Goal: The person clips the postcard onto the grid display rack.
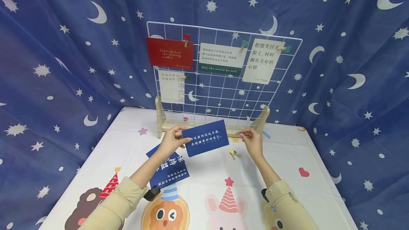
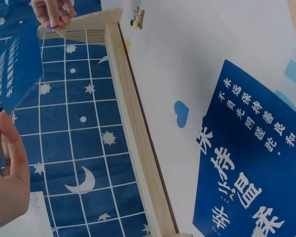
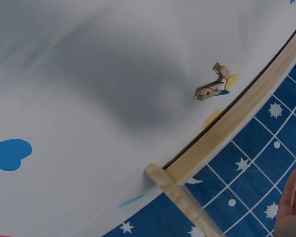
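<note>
Since we report from the near side outward, we begin with the overlapping blue cards (image 1: 174, 175) lying on the white-covered counter (image 1: 287, 159), beneath the left forearm. Beyond them, on the right, we note small wooden clips (image 3: 208, 92) set close together. Above the counter, the left hand (image 1: 170, 139) grasps a blue lettered card (image 1: 207, 138) by its left end, thumb on the printed face. The card lies to that hand's right, between both hands, its long axis running crosswise and rising towards the right. The right hand (image 1: 252, 141) is near but apart from the card's free end; its fingertips are drawn together, and we cannot tell whether they pinch anything. The left is therefore the nearer hand. Just behind stands a white wire grid (image 1: 217, 29) on a wooden base (image 2: 137, 123), leaning back, with four clipped cards (image 1: 169, 54). A star-and-moon curtain (image 1: 345, 109) hangs furthest away.
</note>
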{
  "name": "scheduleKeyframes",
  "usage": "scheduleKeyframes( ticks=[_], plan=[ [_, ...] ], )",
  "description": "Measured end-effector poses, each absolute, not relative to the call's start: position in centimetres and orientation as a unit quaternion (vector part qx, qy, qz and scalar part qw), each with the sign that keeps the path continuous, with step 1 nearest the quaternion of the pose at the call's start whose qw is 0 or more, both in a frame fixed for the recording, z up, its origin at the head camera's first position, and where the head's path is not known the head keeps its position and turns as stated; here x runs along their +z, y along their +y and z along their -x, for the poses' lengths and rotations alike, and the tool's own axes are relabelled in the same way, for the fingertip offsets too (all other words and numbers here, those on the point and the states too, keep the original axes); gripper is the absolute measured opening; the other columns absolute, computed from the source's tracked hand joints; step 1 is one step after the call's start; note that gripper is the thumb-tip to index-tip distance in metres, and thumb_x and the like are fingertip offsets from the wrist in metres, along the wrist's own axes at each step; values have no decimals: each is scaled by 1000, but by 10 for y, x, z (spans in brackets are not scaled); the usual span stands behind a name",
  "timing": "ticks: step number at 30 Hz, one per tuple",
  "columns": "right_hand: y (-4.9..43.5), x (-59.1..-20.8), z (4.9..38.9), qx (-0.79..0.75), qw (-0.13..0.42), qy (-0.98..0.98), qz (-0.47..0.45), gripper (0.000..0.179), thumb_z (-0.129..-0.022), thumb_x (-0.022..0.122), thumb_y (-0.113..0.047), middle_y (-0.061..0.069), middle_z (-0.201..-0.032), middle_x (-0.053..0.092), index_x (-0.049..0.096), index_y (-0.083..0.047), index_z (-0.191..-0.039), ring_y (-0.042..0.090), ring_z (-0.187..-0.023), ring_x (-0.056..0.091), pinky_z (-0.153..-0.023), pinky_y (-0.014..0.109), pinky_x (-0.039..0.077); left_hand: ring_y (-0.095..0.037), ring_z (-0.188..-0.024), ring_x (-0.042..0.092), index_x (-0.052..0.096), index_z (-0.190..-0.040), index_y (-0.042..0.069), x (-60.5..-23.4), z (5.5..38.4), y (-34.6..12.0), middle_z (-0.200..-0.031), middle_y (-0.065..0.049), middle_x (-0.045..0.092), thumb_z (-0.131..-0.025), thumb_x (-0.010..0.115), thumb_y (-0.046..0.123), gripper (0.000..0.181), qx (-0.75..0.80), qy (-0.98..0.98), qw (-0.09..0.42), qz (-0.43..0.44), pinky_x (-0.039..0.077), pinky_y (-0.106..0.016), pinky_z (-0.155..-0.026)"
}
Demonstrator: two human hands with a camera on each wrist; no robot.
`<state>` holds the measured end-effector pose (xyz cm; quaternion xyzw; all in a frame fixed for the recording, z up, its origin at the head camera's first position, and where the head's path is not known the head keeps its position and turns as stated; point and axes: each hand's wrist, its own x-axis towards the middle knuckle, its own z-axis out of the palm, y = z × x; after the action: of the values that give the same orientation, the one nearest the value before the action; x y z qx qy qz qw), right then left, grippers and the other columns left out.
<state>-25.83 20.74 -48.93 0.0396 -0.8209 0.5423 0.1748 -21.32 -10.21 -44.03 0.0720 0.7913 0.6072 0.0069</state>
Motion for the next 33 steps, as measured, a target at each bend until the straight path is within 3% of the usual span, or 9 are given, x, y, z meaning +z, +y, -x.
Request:
scheduleKeyframes(
  ticks=[3, 7, 9, 12, 15, 19, 22, 28, 33],
  plan=[
    [209, -488, 257, 549, 181, -816, -21, 13, -85, 62, 5, 32, -93, 66, 59, 13, -95, 10, -73, 65, -63, 6, 49, -6, -62, 61, 55, -120, -9, -440, 215, -102, -65, -3, 63, -85, 68, 5, 40, 616, 786, 15, -49, 55, -20, -57],
    [208, -483, 256, 556, 197, -808, -7, 13, -87, 59, 6, 32, -93, 66, 56, 12, -98, 27, -77, 69, -63, 6, 50, -2, -63, 61, 46, -129, -12, -440, 217, -102, -75, -5, 69, -89, 63, 7, 47, 644, 764, 32, -36, 55, -19, -57],
    [208, -481, 255, 552, 209, -807, -6, 14, -87, 59, 5, 32, -92, 67, 55, 12, -99, 34, -80, 69, -63, 6, 50, -2, -60, 61, 43, -130, -14, -440, 218, -103, -64, 1, 59, -91, 61, 7, 48, 659, 750, 45, -32, 56, -19, -58],
    [207, -480, 255, 542, 227, -809, -3, 18, -87, 61, 4, 29, -92, 68, 56, 12, -102, 31, -78, 70, -63, 5, 50, -1, -61, 63, 35, -134, -16, -440, 220, -103, -61, 6, 54, -90, 60, 1, 54, 675, 736, 53, -20, 56, -19, -61],
    [208, -479, 256, 538, 233, -810, 3, 20, -86, 63, 2, 29, -92, 68, 58, 12, -103, 31, -79, 70, -64, 4, 49, -5, -67, 66, 36, -135, -15, -441, 222, -103, -73, -15, 66, -86, 61, -6, 55, 676, 735, 47, -8, 57, -21, -65],
    [207, -478, 256, 548, 236, -802, 11, 18, -85, 65, 2, 30, -91, 68, 59, 11, -99, 11, -69, 69, -61, 4, 48, -10, -73, 69, 49, -122, -14, -441, 226, -102, -103, -31, 66, -83, 63, -8, 42, 666, 745, 34, 0, 57, -22, -70],
    [206, -477, 258, 544, 256, -799, 15, 17, -84, 67, 1, 28, -90, 68, 60, 10, -96, -10, -64, 55, -61, 3, 46, -8, -70, 68, 53, -116, -14, -440, 230, -102, -101, -28, 67, -84, 65, -5, 36, 663, 748, 24, 10, 57, -21, -68],
    [201, -468, 263, 534, 294, -793, 9, 20, -83, 69, -5, 27, -91, 66, 62, 10, -95, -8, -69, 50, -64, 2, 42, 1, -64, 60, 61, -110, -7, -436, 237, -102, -96, -18, 72, -85, 68, 8, 30, 625, 780, -3, 24, 48, -16, -58],
    [198, -460, 265, 545, 292, -786, -15, 18, -84, 67, -2, 28, -94, 67, 63, 10, -96, -12, -71, 51, -66, 3, 43, 0, -64, 61, 64, -103, -6, -433, 245, -101, -91, -14, 73, -84, 70, 11, 27, 624, 781, -24, 27, 51, -19, -63]
  ],
)
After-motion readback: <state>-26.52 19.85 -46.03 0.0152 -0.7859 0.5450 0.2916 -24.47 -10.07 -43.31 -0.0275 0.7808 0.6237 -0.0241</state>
